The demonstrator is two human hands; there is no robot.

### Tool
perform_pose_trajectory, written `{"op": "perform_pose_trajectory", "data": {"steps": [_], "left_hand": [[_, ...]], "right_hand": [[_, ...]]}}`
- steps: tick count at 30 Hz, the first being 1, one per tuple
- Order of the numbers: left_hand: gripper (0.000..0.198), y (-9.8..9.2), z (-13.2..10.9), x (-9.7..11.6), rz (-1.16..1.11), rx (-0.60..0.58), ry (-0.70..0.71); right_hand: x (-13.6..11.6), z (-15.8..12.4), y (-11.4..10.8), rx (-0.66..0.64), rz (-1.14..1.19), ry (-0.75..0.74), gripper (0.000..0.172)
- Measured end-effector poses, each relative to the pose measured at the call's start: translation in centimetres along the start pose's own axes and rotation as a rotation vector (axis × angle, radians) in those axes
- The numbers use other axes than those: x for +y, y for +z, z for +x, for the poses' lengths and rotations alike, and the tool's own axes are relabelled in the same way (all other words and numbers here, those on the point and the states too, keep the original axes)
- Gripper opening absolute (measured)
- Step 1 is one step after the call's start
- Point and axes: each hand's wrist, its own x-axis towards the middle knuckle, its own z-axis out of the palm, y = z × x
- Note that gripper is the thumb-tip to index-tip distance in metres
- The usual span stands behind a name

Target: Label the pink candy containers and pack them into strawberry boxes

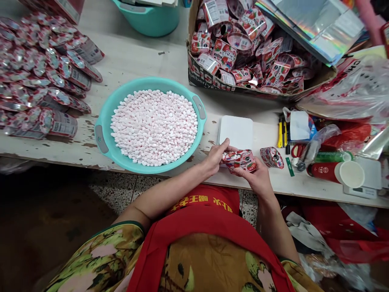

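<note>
Both my hands hold one small strawberry-print candy container (241,160) at the table's front edge. My left hand (216,156) grips its left end, thumb on top. My right hand (258,176) cups its right side from below. Just behind it lies a white square scale (236,130). To the left stands a teal basin (101,125) heaped with small pink and white candies (154,126). Another container (272,157) lies on its side to the right of my hands.
A cardboard box (212,81) full of empty printed containers sits at the back right. Rows of filled containers (45,81) cover the left of the table. Pens (282,134), a red bottle (323,170), a white lid (351,174), plastic bags and holographic pouches (319,24) crowd the right.
</note>
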Motion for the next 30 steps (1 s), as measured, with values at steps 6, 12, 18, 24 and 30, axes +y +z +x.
{"op": "perform_pose_trajectory", "data": {"steps": [6,12,18,24,30], "left_hand": [[0.051,0.1,-0.9,0.5,0.116,0.002,0.107],[0.017,0.1,-4.6,3.3,0.946,-0.148,0.681],[0.018,0.6,-7.8,8.6,1.552,-0.108,0.786],[0.031,-5.4,-6.9,23.9,1.594,0.782,0.89],[0.029,-19.5,2.1,31.2,1.428,0.783,0.638]], "right_hand": [[0.3,0.2,-0.3,0.027,0.108,-0.031,0.06],[1.1,0.5,1.3,0.225,0.224,-0.164,0.057],[-0.1,1.2,3.7,0.168,0.237,-0.365,0.062],[3.5,2.7,-5.2,0.734,-0.318,-0.497,0.088],[10.6,3.1,-8.1,0.684,-0.153,-0.059,0.083]]}}
